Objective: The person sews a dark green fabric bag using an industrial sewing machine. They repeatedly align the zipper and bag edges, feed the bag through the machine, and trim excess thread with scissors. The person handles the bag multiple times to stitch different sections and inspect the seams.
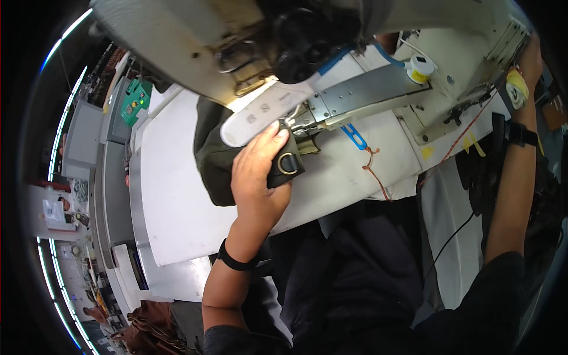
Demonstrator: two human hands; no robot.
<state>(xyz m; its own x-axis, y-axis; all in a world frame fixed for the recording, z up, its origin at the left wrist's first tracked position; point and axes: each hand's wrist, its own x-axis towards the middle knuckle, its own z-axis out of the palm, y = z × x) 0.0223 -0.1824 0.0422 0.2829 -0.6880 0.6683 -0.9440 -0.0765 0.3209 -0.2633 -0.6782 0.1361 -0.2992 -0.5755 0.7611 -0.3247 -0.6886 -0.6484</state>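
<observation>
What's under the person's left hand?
Dark green fabric shows on both sides of the left hand, with a metal ring to its right. Whatever lies directly beneath the palm and fingers is covered and can't be seen.

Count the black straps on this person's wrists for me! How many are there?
2: one black strap around the left wrist, and a second black strap around the right wrist. Any more would be hidden.

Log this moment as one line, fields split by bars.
left hand: on dark green fabric with metal ring | right hand: at right end of sewing machine | blue U-shaped tool: on white table, orange cord attached
</observation>
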